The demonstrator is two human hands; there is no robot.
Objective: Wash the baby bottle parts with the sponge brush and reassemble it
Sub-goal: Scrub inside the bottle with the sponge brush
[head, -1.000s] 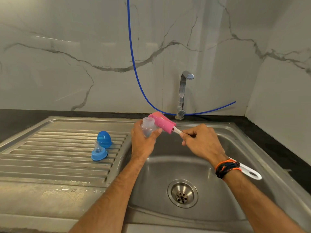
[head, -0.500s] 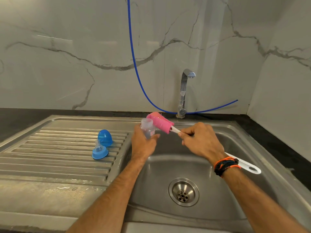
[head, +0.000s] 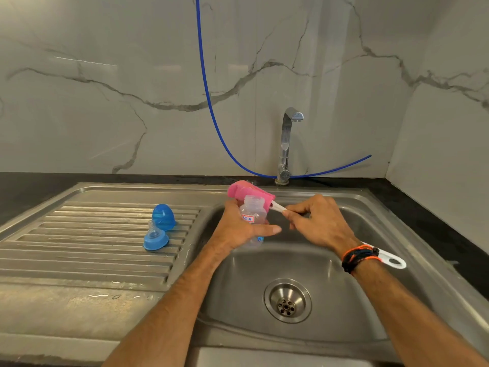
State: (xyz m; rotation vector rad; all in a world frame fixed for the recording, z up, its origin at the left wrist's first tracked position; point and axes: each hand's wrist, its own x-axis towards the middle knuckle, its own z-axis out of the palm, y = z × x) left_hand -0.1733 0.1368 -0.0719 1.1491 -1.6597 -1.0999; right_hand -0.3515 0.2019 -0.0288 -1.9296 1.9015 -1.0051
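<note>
**Bottle and sponge brush over the steel sink**

The left hand point(head: 239, 229) is gripping one clear plastic baby bottle point(head: 252, 215), open neck up, over the stainless sink basin point(head: 304, 266). The right hand point(head: 321, 223) is pinching the white handle of one pink foam sponge brush point(head: 248, 194), lying just behind the bottle's neck. Two blue parts are sitting on the ribbed drainboard point(head: 87, 245): a domed translucent cap point(head: 163, 217) and a nipple ring point(head: 155, 238).

Two hands: left point(head: 239, 229), right point(head: 321, 223). One bottle point(head: 252, 215), one brush point(head: 250, 194), one cap point(head: 163, 216), one teat ring point(head: 155, 238). One sink point(head: 330, 274), one drain point(head: 287, 300), one tap point(head: 287, 144), one blue hose point(head: 209, 102), one wristband point(head: 360, 256).
</note>
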